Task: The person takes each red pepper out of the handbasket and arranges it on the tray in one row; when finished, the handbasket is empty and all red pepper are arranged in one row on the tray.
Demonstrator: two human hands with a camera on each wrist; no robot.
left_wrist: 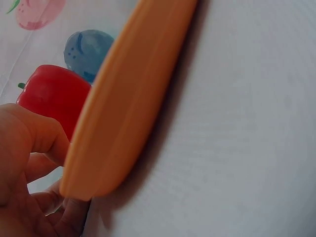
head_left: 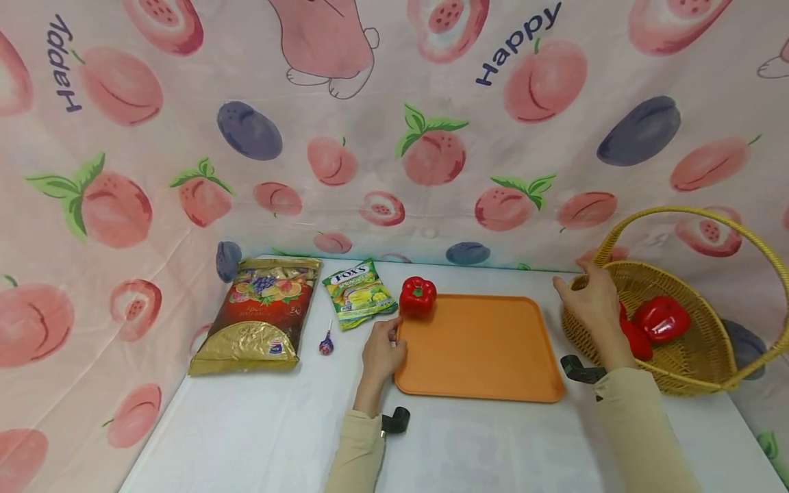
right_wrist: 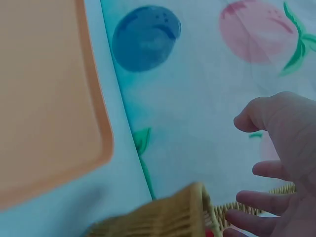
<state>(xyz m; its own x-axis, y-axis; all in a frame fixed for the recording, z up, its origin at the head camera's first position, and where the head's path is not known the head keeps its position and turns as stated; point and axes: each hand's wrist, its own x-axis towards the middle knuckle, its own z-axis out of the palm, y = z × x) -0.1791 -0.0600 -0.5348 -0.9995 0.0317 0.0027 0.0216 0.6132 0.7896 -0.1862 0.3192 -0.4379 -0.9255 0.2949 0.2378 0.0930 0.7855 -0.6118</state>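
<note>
Where R hand [head_left: 593, 305] overlaps basket [head_left: 703, 366], 1 red pepper [head_left: 638, 342] is part. hidden.

White table [head_left: 259, 431], orange tray [head_left: 477, 349], wicker basket [head_left: 709, 342], gold-and-brown bag [head_left: 261, 318], green packet [head_left: 359, 294], 1 lollipop [head_left: 326, 344]

Soft light, dimmer wrist views
</note>
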